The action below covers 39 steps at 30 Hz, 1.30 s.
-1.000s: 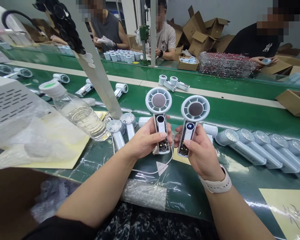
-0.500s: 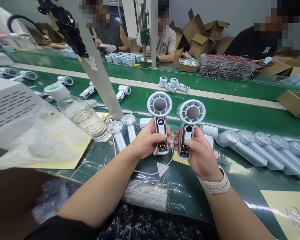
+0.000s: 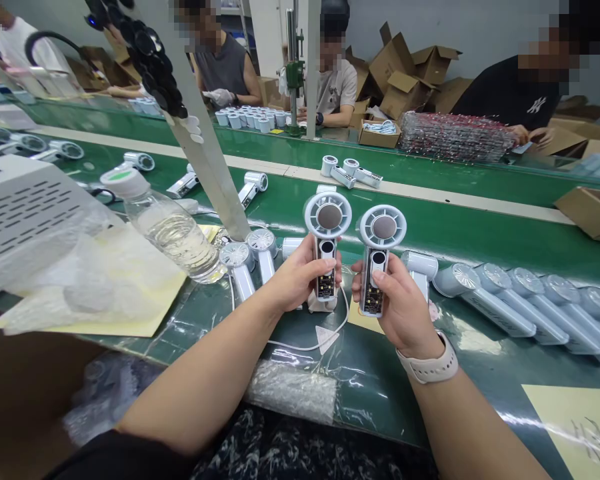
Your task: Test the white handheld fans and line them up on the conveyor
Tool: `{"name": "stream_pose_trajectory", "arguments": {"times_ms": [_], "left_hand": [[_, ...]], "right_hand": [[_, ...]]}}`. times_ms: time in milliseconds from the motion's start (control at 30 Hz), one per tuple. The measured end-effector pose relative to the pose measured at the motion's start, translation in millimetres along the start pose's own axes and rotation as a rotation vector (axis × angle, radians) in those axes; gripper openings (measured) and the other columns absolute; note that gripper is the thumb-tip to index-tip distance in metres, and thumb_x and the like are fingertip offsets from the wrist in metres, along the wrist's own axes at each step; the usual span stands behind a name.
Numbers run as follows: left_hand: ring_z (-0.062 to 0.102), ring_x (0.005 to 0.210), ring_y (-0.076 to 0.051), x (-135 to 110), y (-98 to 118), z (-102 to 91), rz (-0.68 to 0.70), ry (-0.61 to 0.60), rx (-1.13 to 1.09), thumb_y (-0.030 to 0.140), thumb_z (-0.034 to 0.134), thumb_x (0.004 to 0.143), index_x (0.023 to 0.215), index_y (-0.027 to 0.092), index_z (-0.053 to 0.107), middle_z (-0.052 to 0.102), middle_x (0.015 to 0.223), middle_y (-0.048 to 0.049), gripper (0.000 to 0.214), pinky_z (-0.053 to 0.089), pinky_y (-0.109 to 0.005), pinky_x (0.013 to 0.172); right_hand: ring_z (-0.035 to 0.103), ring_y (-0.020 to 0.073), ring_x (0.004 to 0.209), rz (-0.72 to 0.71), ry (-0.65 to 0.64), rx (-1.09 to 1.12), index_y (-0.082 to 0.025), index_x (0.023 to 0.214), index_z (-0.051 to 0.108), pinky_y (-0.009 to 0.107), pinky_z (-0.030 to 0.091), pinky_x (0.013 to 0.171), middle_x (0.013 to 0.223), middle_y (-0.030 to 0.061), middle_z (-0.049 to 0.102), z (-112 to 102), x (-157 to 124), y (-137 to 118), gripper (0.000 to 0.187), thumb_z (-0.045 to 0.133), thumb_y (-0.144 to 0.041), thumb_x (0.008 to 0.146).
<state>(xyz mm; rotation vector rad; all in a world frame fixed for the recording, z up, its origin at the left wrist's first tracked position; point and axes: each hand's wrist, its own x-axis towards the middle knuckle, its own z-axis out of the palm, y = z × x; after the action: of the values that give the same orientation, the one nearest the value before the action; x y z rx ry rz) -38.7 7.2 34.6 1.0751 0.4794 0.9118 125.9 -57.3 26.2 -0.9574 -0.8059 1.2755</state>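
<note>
My left hand (image 3: 300, 273) is closed around the handle of a light-blue handheld fan (image 3: 329, 217), its thumb on the front below a dark round display. Beside it, my right hand (image 3: 405, 300) grips a second handheld fan (image 3: 383, 228) the same way, thumb near the button. Both fans stand upright, slightly apart, with circuit boards exposed on the lower handles and their displays dark. A white cable (image 3: 300, 347) loops on the bench beneath my hands. Just left of my left forearm, two more fans (image 3: 236, 257) lie with their round ends up.
A row of fans (image 3: 500, 307) lies to the right. On the left are a water bottle (image 3: 173, 230), a grey vented box (image 3: 25, 213) and plastic film. A slanted post (image 3: 207, 173) rises ahead. Across the green belt (image 3: 480, 220), co-workers sit near cardboard boxes (image 3: 390, 60).
The display on the left fan showed "20" and is now dark. That fan has shifted slightly right and down. Both hands keep their grips.
</note>
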Motion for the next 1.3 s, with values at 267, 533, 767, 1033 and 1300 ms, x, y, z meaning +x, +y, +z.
{"name": "stream_pose_trajectory", "arguments": {"times_ms": [267, 533, 767, 1033, 1300], "left_hand": [[0.058, 0.065, -0.012, 0.9, -2.5, 3.0, -0.029, -0.002, 0.030, 0.034, 0.080, 0.073, 0.101, 0.021, 0.048, 0.058, 0.082, 0.0025, 0.044, 0.045, -0.029, 0.060], [0.060, 0.063, -0.013, 4.1, -7.2, 1.4, -0.079, -0.006, 0.019, 0.030, 0.075, 0.072, 0.102, 0.021, 0.047, 0.061, 0.080, 0.0027, 0.042, 0.047, -0.031, 0.058], [0.067, 0.063, -0.017, 4.8, -7.2, 2.3, -0.123, 0.102, 0.117, 0.044, 0.083, 0.070, 0.106, 0.021, 0.044, 0.068, 0.091, -0.0023, 0.058, 0.052, -0.031, 0.056], [0.068, 0.057, -0.020, 3.0, -11.5, -1.6, -0.058, 0.120, 0.000, 0.059, 0.068, 0.077, 0.100, 0.024, 0.041, 0.070, 0.076, 0.0014, 0.049, 0.053, -0.032, 0.053], [0.071, 0.064, -0.021, -3.8, -5.4, -1.3, 0.051, 0.001, 0.005, 0.058, 0.074, 0.077, 0.102, 0.026, 0.040, 0.073, 0.081, 0.0002, 0.053, 0.055, -0.034, 0.060]], "right_hand": [[0.063, 0.0178, 0.067, 0.016, 0.028, -0.017, -0.025, 0.099, 0.056, 0.035, 0.054, 0.057, 0.090, 0.0024, 0.070, -0.4, 0.7, 0.1, 0.031, 0.074, -0.037, 0.077], [0.061, 0.0193, 0.066, -0.002, 0.030, -0.040, -0.025, 0.101, 0.056, 0.036, 0.050, 0.054, 0.091, 0.0037, 0.069, -1.3, 0.9, -0.6, 0.026, 0.069, -0.037, 0.081], [0.057, 0.0150, 0.053, -0.008, 0.052, 0.019, -0.025, 0.090, 0.057, 0.031, 0.047, 0.047, 0.074, -0.0009, 0.066, -4.9, 2.6, -2.3, 0.021, 0.070, -0.038, 0.081], [0.073, 0.0210, 0.077, 0.109, -0.056, 0.182, -0.023, 0.096, 0.075, 0.037, 0.062, 0.071, 0.090, 0.0056, 0.078, -2.7, 0.6, -0.4, 0.046, 0.062, -0.066, 0.089], [0.075, 0.0252, 0.089, -0.002, 0.033, 0.192, -0.027, 0.103, 0.077, 0.044, 0.063, 0.084, 0.096, 0.0022, 0.081, -6.3, 1.6, 1.1, 0.035, 0.082, -0.052, 0.078]]}}
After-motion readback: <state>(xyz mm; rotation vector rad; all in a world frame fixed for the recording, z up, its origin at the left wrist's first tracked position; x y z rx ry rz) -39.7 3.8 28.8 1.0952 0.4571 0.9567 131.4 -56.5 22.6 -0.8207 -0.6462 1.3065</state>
